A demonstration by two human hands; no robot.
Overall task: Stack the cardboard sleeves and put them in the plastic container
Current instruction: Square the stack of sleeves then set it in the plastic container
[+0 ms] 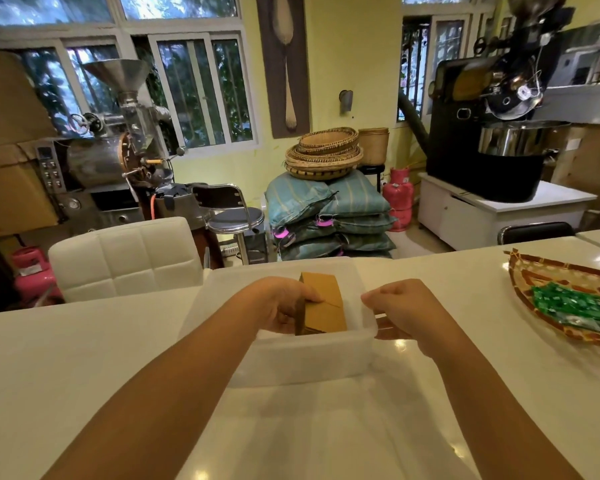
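Observation:
A stack of brown cardboard sleeves (323, 303) stands on edge inside the translucent plastic container (302, 362) at the middle of the white table. My left hand (284, 304) reaches into the container and grips the stack from its left side, thumb on the top face. My right hand (400, 306) hovers at the container's right rim with its fingers curled; nothing shows in it. The lower part of the stack is hidden behind the container's front wall.
A woven tray (551, 271) holding green packets (575, 306) lies on the table at the right. A white padded chair (125, 258) stands behind the table at the left. A clear plastic lid or sheet (326, 427) lies in front of the container.

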